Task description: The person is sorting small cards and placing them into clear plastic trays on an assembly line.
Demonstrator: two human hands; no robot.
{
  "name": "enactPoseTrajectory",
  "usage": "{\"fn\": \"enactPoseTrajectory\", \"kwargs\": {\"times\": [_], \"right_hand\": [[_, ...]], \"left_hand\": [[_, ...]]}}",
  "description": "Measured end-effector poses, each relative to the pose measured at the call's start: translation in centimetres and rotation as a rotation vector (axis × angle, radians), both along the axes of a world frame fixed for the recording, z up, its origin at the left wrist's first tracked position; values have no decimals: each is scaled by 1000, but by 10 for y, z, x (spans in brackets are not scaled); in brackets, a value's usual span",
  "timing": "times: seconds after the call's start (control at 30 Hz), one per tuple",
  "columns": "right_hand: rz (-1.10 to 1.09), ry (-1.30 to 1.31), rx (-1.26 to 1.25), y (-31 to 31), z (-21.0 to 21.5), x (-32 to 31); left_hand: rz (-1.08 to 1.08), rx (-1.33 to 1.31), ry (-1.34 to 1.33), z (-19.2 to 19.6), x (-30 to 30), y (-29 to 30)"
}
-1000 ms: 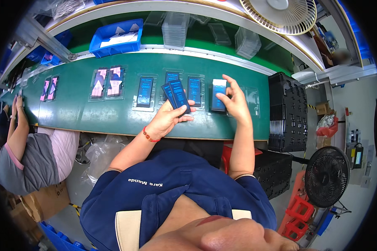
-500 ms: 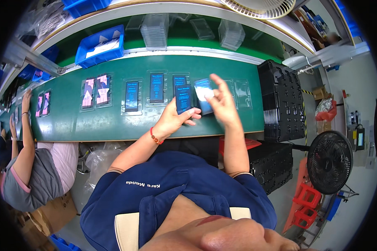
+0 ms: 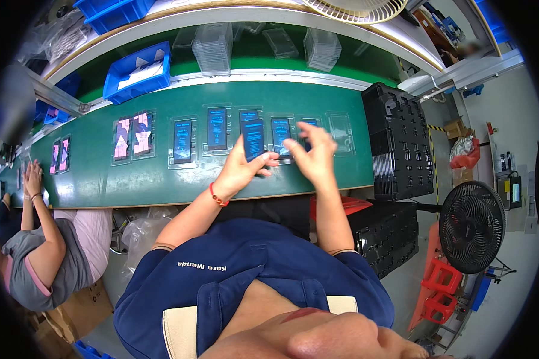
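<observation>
My left hand point(image 3: 239, 170) grips a flat black phone battery point(image 3: 254, 140) with pale blue print, held upright above the bench with the thumb near its lower edge. My right hand point(image 3: 314, 158) is empty, fingers spread, just above a battery point(image 3: 308, 128) in a clear tray that the hand partly covers. Beside it another battery point(image 3: 281, 134) lies in a clear plastic tray. Farther left, more batteries rest in trays: one at the left point(image 3: 182, 143), one in the middle point(image 3: 217, 127), and one point(image 3: 248, 115) partly hidden behind the held battery.
A clear tray point(image 3: 340, 134) without a battery lies at right, before stacked black trays point(image 3: 398, 143). Pink-and-dark pieces point(image 3: 132, 134) lie left on the green bench point(image 3: 132, 182). A blue bin point(image 3: 136, 75) and clear tray stacks point(image 3: 212, 51) stand behind. A co-worker's hands point(image 3: 33, 179) are far left.
My right hand has let go of a battery, which now lies in a tray, and its fingers have spread. The left hand still holds its battery. The co-worker's hands have come together.
</observation>
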State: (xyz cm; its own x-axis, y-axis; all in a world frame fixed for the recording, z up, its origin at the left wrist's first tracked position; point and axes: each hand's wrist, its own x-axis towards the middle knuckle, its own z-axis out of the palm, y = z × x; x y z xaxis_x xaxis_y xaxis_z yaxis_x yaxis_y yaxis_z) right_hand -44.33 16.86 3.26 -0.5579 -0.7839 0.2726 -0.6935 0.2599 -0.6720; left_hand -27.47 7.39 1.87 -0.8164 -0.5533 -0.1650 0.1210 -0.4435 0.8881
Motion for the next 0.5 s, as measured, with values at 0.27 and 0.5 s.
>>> {"fn": "enactPoseTrajectory", "kwargs": {"times": [0.27,0.5], "right_hand": [[-196,-415,-200,6,9,-57],[-168,215,65,52,-53,-131]], "left_hand": [[-62,-322,-6,13,19,-18],[467,-640,-121,23,94,-144]]}}
